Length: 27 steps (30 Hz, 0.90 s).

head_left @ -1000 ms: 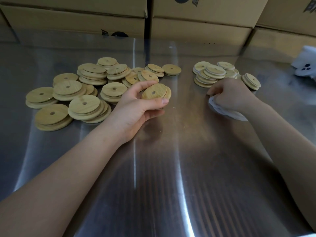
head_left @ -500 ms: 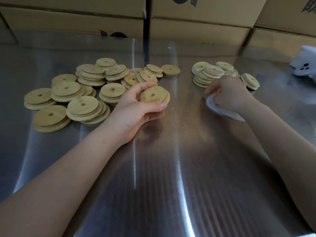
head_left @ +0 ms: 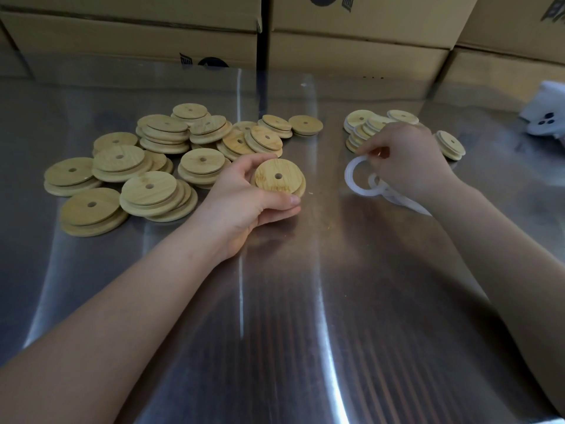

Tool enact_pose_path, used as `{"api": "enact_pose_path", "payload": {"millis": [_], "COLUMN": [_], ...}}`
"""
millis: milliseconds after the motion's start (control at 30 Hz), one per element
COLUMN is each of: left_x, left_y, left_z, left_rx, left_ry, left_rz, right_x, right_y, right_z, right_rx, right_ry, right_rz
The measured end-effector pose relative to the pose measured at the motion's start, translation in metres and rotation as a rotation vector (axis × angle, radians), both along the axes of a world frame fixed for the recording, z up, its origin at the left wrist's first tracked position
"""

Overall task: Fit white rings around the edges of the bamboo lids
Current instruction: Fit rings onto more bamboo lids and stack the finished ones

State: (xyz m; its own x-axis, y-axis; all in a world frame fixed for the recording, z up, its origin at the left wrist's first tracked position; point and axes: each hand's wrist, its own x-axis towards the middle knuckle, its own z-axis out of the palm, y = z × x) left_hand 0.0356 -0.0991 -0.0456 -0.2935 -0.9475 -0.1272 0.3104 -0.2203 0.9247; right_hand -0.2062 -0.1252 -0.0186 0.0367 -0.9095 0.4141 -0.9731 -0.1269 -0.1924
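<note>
While left hand [head_left: 241,200] grips a bamboo lid [head_left: 272,183] over the desk [head_left: 305,301], right hand [head_left: 409,163] pinches a white ring [head_left: 348,179]

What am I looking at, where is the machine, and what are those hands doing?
There is no machine: these are a person's bare hands, filmed by a camera worn on the head, looking down. The left hand grips one bamboo lid. The right hand pinches a white ring, with more loose rings beneath the wrist. On the metal table lie a pile of plain lids at left and a smaller pile at right, whose lids seem to have white rims. Cardboard boxes stand behind.
</note>
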Motion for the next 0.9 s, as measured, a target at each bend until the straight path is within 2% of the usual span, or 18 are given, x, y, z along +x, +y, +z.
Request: {"api": "enact_pose_path", "payload": {"millis": [233,400,533,633,800,900], "left_x": [0.000,-0.005,-0.007,-0.006,-0.002,-0.002], "left_y": [0.002,0.003,0.002,0.001,0.001,0.002], "left_z": [0.000,0.000,0.001,0.002,0.003,0.004], "left_rx": [-0.021,0.005,0.063,0.080,0.085,0.074], "left_ry": [0.007,0.043,0.111,0.155,0.173,0.144], "left_rz": [-0.006,-0.036,-0.038,-0.023,-0.004,-0.010], "right_x": [0.000,0.010,0.019,0.025,0.036,0.044], "right_y": [0.004,0.009,0.014,0.018,0.028,0.030], "right_z": [0.001,0.005,0.006,0.005,0.008,0.006], "right_rx": [0.010,-0.086,-0.195,-0.196,-0.063,0.057], "right_ry": [-0.015,-0.192,-0.367,-0.539,-0.828,-0.917], "right_rz": [-0.099,-0.081,-0.006,0.095,0.359,0.433]}}
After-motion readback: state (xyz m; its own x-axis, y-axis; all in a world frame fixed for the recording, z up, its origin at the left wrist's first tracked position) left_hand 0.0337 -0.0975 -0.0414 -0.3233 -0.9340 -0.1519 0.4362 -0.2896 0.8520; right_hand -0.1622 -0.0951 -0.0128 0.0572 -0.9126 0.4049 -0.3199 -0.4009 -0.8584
